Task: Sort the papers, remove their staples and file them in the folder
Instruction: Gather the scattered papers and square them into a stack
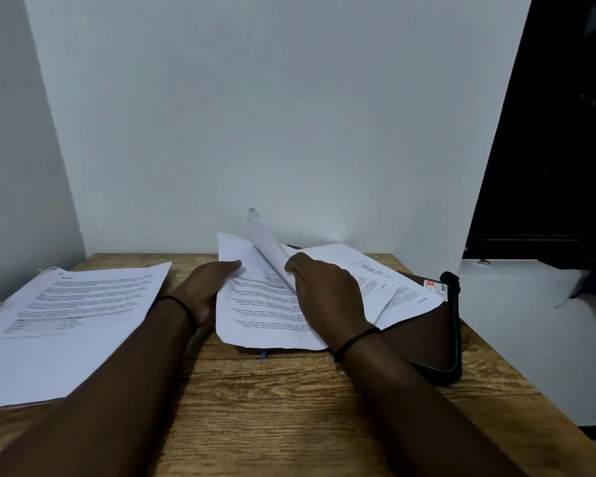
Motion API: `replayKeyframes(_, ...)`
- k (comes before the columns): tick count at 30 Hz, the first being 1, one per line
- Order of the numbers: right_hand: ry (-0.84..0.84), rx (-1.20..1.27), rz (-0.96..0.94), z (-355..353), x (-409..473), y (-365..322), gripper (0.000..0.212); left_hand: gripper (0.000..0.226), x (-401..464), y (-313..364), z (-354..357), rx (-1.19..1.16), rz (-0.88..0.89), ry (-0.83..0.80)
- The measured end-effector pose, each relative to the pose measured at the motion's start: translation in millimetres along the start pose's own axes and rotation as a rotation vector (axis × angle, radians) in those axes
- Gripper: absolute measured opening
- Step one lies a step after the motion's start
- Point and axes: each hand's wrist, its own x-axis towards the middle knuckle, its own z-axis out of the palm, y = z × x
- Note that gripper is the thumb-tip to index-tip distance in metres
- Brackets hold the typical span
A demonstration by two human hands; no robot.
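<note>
The left hand (203, 290) lies flat, pressing the white printed sheets (262, 311) between both hands; the right hand (324, 290) pinches 1 lifted page (265, 239). Better turn it slowly over the dark brown folder (427, 342) underneath.

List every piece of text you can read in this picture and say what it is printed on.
None can be read.
Left stack of papers: printed paragraphs, blurred.
Sheets under both hands: upside-down print, too small.
Fanned sheets on the folder: blurred headings.
Red sticker: too small.
</note>
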Motion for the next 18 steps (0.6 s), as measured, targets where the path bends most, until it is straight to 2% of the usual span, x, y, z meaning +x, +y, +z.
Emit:
replayKeyframes(3, -0.081, -0.012, 0.056, 1.3, 0.3, 1.1, 0.033, 0.032, 3.6, -1.2, -1.5, -0.014, 0.025, 0.027)
replayKeyframes(5, -0.078, -0.008, 0.069, -0.6, 0.8, -1.6, 0.036, 0.033, 4.6, -0.6, -2.0, -0.033, 0.041, 0.04)
replayKeyframes(9, 0.204, -0.158, -0.045, -3.0, 3.6, -2.5, 0.053, 0.031, 9.3, -3.4, -0.7, -0.076, 0.1, 0.083)
replayKeyframes(11, 0.243, -0.231, -0.125, -1.9, 4.2, -6.9, 0.056, 0.027, 12.5, -6.2, 1.4, -0.112, 0.152, 0.087)
replayKeyframes(15, 0.145, -0.291, -0.202, 1.9, 0.3, -17.2, 0.057, 0.027, 9.9, -9.1, 10.6, -0.154, 0.187, 0.069)
replayKeyframes(18, -0.124, -0.105, -0.143, -5.6, -5.6, -26.3, 0.06, 0.044, 9.8, -12.2, 13.0, -0.177, 0.16, 0.033)
